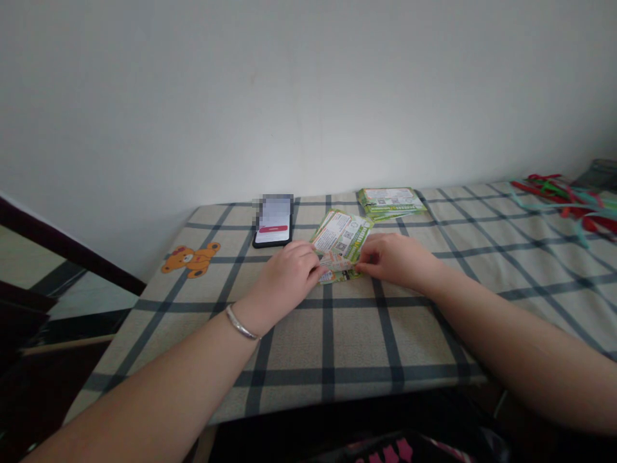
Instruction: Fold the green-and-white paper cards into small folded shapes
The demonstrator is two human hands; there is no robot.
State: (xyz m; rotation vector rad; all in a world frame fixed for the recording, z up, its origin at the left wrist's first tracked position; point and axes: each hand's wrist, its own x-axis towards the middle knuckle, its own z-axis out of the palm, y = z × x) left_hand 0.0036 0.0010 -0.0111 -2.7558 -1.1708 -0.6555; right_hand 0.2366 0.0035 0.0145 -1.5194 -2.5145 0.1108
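Observation:
A green and white printed leaflet (343, 236) lies on the checked tablecloth (332, 334), partly folded near its lower edge. My left hand (285, 278) pinches the leaflet's lower left part, fingers curled. My right hand (396, 258) pinches its lower right part, fingers closed on the paper. A silver bracelet (241, 324) sits on my left wrist.
A stack of similar green leaflets (390, 202) lies behind by the wall. A black phone (274, 222) with a lit screen rests to the left of the leaflet. Red and green ribbons (569, 197) lie at the far right. A bear print (191, 258) marks the cloth's left side.

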